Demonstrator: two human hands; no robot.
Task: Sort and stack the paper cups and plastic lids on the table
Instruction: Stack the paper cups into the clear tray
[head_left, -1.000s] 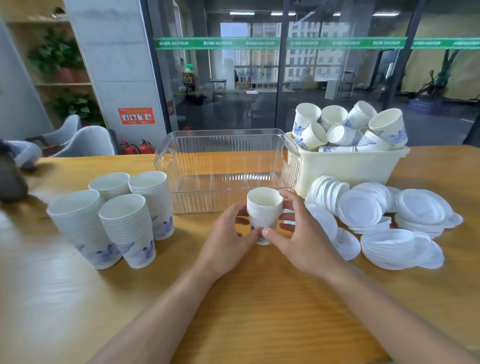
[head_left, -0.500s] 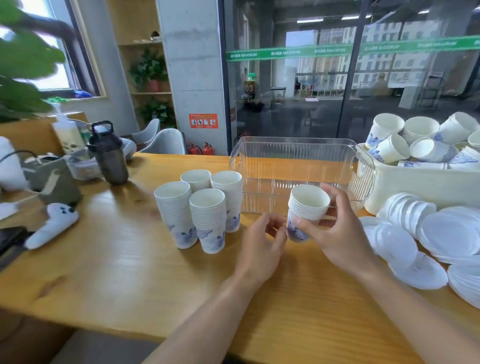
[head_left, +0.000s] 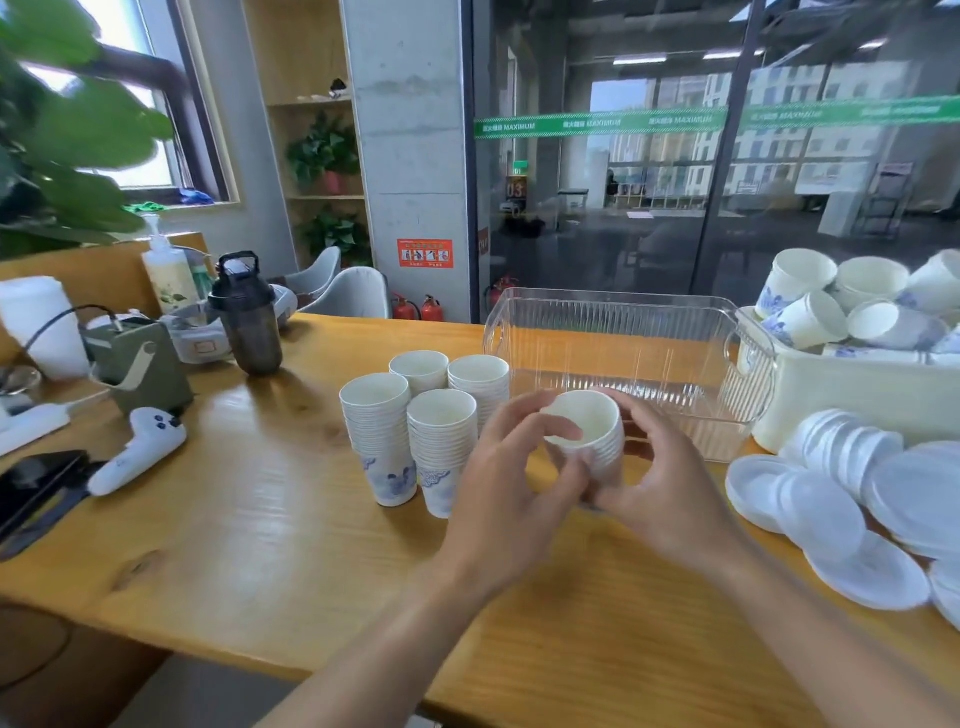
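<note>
A short stack of white paper cups (head_left: 587, 426) with blue print is held above the wooden table (head_left: 260, 519), tilted toward me. My left hand (head_left: 511, 493) grips it from the left and my right hand (head_left: 670, 488) grips it from the right. Several taller cup stacks (head_left: 421, 431) stand just left of my hands. A cream bin (head_left: 852, 395) at the right holds loose cups (head_left: 857, 306). White plastic lids (head_left: 852, 499) lie in loose piles in front of the bin.
An empty clear plastic bin (head_left: 623, 343) stands behind my hands. At the left are a dark bottle (head_left: 244, 317), a white controller (head_left: 137, 449), a green device (head_left: 145, 364) and a phone (head_left: 31, 483). The table's near edge runs below my forearms.
The short cup stack has been lifted off the table and tilted, with both hands closing round it. The view has swung left, bringing the left end of the table into sight.
</note>
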